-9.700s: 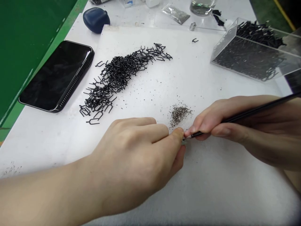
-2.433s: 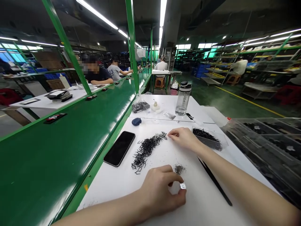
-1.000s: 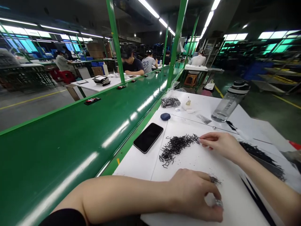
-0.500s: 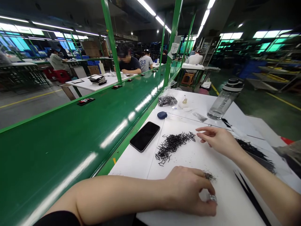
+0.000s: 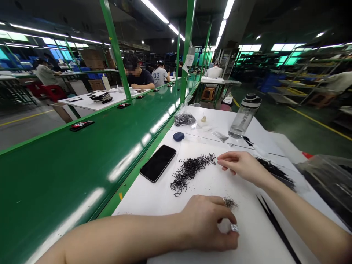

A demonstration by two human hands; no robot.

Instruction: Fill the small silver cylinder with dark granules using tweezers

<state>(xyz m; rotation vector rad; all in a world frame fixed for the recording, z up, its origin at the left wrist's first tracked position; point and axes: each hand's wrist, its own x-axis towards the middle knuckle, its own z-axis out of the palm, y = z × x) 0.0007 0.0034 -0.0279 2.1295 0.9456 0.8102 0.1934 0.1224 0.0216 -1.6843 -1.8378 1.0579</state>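
Note:
My left hand is closed at the front of the white table, pinching a small silvery metal piece between thumb and forefinger. A small heap of fine dark bits lies just beyond its fingers. My right hand hovers with fingers stretched out, a little apart from the right end of a pile of small black forked pieces. Nothing shows between its fingers. Black tweezers lie below my right forearm.
A phone and a dark blue round object lie left of the pile. Farther back are a bag of black parts and a water bottle. More black parts lie right. A green conveyor runs alongside; co-workers sit beyond.
The camera has turned right, so the scene shifts left. My right hand's fingertips have come down slightly at the pile's end. My left hand keeps its pinch on the metal piece.

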